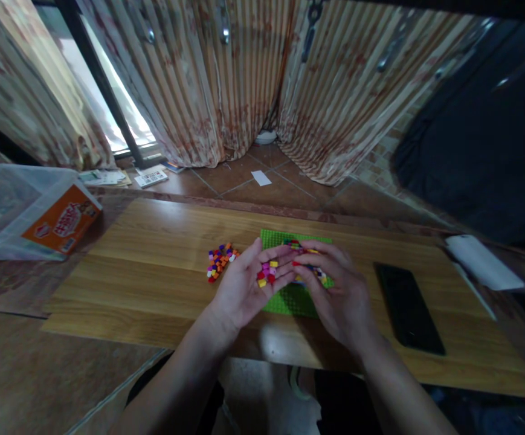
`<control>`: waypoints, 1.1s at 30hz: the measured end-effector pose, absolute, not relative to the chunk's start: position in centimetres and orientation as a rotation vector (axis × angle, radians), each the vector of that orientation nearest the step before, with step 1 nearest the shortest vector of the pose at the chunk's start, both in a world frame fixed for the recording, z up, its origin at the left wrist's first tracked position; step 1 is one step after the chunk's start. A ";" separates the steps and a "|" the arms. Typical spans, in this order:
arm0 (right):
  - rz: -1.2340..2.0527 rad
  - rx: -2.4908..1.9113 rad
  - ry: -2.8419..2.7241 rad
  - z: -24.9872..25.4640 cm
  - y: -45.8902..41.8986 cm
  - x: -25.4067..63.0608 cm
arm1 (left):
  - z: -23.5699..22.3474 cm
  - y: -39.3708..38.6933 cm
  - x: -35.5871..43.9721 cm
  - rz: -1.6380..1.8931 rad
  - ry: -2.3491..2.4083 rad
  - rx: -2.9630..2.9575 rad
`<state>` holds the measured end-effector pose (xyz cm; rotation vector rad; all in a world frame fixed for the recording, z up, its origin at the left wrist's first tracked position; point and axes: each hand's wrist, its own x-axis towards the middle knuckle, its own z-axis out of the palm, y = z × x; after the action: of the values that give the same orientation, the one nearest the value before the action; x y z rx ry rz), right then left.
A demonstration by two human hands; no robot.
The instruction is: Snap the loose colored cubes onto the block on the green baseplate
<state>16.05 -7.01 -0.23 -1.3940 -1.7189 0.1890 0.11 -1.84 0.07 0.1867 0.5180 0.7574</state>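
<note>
My left hand (244, 284) is held palm up over the wooden board (153, 266), cupping several small coloured bricks (266, 273) on its fingers. My right hand (337, 290) hovers palm down over the green baseplate (284, 300), its fingertips pinched on a small red brick (295, 264) right beside the left hand's fingers. A few bricks sit on the baseplate's far edge. A loose pile of coloured bricks (219, 260) lies on the board just left of my left hand.
A black phone (408, 308) lies on the board to the right. A clear plastic box with an orange carton (60, 220) stands at the far left. White paper (484, 261) is at the right edge. Curtains and tiled floor lie beyond.
</note>
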 end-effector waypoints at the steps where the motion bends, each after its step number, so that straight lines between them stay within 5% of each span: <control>1: 0.214 -1.405 -1.652 -0.2 -7.0 16.5 | 0.0 -1.6 -0.1 0.783 0.572 0.197; 19: 0.555 -1.453 -1.708 -0.3 -7.7 19.0 | -1.4 -0.9 -0.4 0.873 0.892 0.343; 33: 0.545 -1.270 -1.496 -0.5 -7.8 15.8 | -0.6 -2.7 0.3 0.559 0.512 0.532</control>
<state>15.85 -7.77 -0.48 -1.2700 -1.4961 0.5448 0.33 -2.66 -0.63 0.5324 0.5117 0.5591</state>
